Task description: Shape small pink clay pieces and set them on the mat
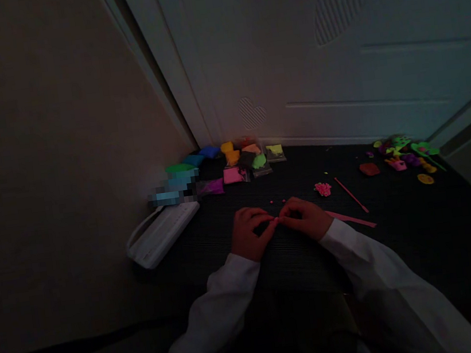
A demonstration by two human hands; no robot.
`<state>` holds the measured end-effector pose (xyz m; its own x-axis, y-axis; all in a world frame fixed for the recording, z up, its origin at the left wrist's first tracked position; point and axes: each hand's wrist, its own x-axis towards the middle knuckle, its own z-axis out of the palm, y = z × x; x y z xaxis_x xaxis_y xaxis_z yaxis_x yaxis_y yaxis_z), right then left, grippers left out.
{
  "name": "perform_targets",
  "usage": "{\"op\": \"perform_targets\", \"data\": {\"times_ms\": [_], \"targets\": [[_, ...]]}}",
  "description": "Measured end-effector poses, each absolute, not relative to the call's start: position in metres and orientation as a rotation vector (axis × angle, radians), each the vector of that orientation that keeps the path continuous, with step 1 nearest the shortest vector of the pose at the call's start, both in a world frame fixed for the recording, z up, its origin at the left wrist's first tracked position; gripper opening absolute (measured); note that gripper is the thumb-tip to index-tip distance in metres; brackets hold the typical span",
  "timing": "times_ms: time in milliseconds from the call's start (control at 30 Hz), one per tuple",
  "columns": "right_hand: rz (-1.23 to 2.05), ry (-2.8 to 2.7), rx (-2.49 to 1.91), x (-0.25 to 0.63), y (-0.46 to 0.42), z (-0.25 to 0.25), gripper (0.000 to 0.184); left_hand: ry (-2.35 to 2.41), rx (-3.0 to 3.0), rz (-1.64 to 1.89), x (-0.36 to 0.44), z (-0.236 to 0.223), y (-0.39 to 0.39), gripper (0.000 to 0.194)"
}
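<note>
My left hand [251, 233] and my right hand [306, 217] meet above the dark table, thumbs and fingertips pinched together. Between them is a tiny piece of pink modelling clay [276, 219], mostly covered by the fingers. Two small pink clay balls [283, 200] lie on the table just beyond my fingertips. To the right sits a bumpy pink clay cluster [323, 189] with a bit of green at its edge. Beside it lies a thin pink modelling tool [351, 195]. A flat pink strip [354, 219] extends from behind my right hand.
Several bags of coloured clay [235, 175] lie along the back left. A white power strip [165, 235] with a cable rests at the left edge. Finished clay shapes [411, 159] and a red lump [369, 169] are at the right. A white door panel [290, 65] stands behind.
</note>
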<state>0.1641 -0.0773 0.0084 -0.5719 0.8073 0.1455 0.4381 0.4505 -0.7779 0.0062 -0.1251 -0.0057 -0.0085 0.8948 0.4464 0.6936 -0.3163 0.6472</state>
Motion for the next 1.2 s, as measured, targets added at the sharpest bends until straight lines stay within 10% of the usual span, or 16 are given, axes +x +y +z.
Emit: {"op": "perform_targets", "data": {"times_ms": [1200], "targets": [[0.843, -2.139, -0.922, 0.1607, -0.0811, 0.0121, 0.009, 1.621, 1.883, 1.297, 0.0037, -0.0077, -0.1250, 0.018]]}}
